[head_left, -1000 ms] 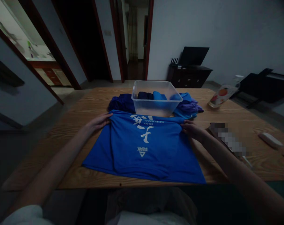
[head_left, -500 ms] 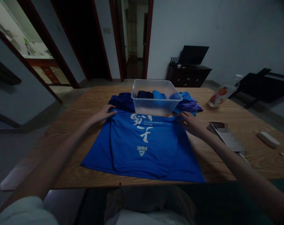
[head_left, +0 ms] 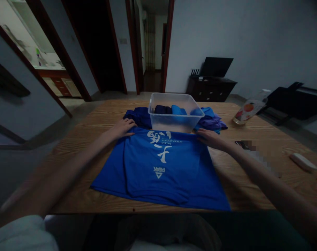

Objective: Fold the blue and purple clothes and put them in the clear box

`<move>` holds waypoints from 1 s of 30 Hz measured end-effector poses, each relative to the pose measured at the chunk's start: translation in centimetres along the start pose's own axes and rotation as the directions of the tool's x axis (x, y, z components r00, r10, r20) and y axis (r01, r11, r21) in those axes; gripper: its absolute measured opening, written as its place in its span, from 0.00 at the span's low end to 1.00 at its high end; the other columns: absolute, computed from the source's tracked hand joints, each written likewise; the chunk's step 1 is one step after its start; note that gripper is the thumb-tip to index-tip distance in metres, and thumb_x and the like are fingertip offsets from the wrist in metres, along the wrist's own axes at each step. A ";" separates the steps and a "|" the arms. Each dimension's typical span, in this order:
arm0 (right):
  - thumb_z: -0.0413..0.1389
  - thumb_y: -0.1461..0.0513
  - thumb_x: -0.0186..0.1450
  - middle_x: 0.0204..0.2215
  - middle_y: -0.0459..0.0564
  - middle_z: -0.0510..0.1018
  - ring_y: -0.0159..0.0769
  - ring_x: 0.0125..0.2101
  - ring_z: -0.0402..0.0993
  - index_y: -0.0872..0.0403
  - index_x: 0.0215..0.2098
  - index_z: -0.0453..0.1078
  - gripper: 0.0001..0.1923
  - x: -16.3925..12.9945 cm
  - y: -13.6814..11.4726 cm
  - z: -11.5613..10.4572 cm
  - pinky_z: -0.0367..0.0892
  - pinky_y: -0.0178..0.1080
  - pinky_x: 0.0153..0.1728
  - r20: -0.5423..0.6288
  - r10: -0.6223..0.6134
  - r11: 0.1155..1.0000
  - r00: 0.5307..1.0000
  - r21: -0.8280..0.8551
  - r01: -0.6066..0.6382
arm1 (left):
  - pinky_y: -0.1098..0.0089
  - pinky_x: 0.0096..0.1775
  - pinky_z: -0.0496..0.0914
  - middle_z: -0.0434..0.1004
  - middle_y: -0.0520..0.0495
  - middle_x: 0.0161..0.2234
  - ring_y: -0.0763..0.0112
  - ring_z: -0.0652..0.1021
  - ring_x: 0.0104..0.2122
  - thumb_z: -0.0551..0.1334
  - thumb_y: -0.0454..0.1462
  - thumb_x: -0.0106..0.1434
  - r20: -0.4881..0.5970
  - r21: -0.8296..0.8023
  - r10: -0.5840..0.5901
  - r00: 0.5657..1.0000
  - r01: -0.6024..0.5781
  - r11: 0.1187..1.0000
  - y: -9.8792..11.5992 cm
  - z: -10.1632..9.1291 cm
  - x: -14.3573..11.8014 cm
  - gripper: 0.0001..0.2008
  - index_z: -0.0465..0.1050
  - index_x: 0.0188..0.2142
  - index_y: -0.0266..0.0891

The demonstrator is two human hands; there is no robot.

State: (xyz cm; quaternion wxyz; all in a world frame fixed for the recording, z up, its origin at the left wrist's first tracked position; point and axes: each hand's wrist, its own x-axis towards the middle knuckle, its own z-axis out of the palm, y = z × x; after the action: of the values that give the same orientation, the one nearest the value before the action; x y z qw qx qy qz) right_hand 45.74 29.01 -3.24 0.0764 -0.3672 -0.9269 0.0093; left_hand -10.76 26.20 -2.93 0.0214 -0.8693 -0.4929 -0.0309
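Left grip: left hand [head_left: 123, 128] flat, fingers spread on far left corner of blue shirt [head_left: 160, 170]
Right grip: right hand [head_left: 209, 136] pressing far right corner; pinching or flat, cannot tell
Shirt: spread flat on bench [head_left: 252, 167], print up
Beyond: clear tub [head_left: 175, 113] of folded clothes, just past shirt edge

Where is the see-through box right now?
In the head view the clear plastic box sits mid-table on the far side, just beyond the blue T-shirt, with piled clothes on both sides.
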 end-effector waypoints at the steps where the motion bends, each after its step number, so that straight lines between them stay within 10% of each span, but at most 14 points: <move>1: 0.54 0.60 0.75 0.45 0.60 0.84 0.45 0.40 0.81 0.55 0.52 0.78 0.13 -0.2 -0.1 -0.4 0.71 0.40 0.39 -0.009 0.010 1.000 1.000 0.003 -0.010 | 0.55 0.57 0.69 0.78 0.35 0.58 0.48 0.75 0.56 0.66 0.47 0.70 0.018 -0.020 -0.001 1.000 0.001 1.000 -0.3 -0.2 0.1 0.23 0.77 0.60 0.40; 6: 0.53 0.59 0.76 0.36 0.57 0.84 0.42 0.30 0.79 0.56 0.52 0.78 0.14 -0.9 0.0 -2.8 0.66 0.38 0.32 -0.065 0.050 0.999 0.997 0.005 -0.049 | 0.59 0.53 0.71 0.82 0.39 0.48 0.54 0.80 0.49 0.63 0.49 0.70 0.052 -0.113 -0.011 0.999 0.017 0.993 -1.2 -1.9 -0.3 0.17 0.81 0.48 0.40; 13: 0.50 0.60 0.76 0.48 0.62 0.84 0.52 0.45 0.82 0.55 0.57 0.76 0.17 -0.3 -0.3 -6.2 0.74 0.49 0.46 -0.211 0.051 0.999 0.976 -0.002 -0.053 | 0.61 0.50 0.76 0.83 0.43 0.46 0.58 0.82 0.44 0.58 0.53 0.74 -0.018 -0.363 -0.108 0.994 0.094 0.927 -1.2 -5.8 -3.8 0.21 0.77 0.52 0.41; 19: 0.48 0.62 0.76 0.55 0.62 0.79 0.56 0.54 0.77 0.54 0.57 0.74 0.17 -1.6 -3.1 -7.7 0.74 0.58 0.55 -0.294 -0.018 0.997 0.956 -0.073 -0.004 | 0.52 0.57 0.76 0.79 0.43 0.52 0.53 0.81 0.51 0.55 0.49 0.75 -0.192 -0.212 -0.159 0.968 0.117 0.970 2.7 -8.4 -8.9 0.18 0.77 0.53 0.44; 30: 0.45 0.69 0.76 0.56 0.60 0.78 0.52 0.51 0.78 0.51 0.64 0.69 0.23 -15.6 -7.7 -2.5 0.75 0.52 0.52 0.027 -0.112 0.980 0.993 -0.164 0.115 | 0.55 0.50 0.79 0.85 0.45 0.49 0.54 0.84 0.48 0.53 0.32 0.73 -0.182 -0.003 0.123 0.975 -0.126 0.992 10.3 -1.1 -21.7 0.21 0.81 0.53 0.54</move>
State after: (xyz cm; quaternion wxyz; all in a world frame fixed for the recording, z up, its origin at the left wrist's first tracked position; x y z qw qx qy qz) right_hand 52.15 12.66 -2.36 0.0380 -0.3188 -0.9446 -0.0690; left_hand -13.02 2.28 -3.56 0.0616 -0.8922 -0.4330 -0.1124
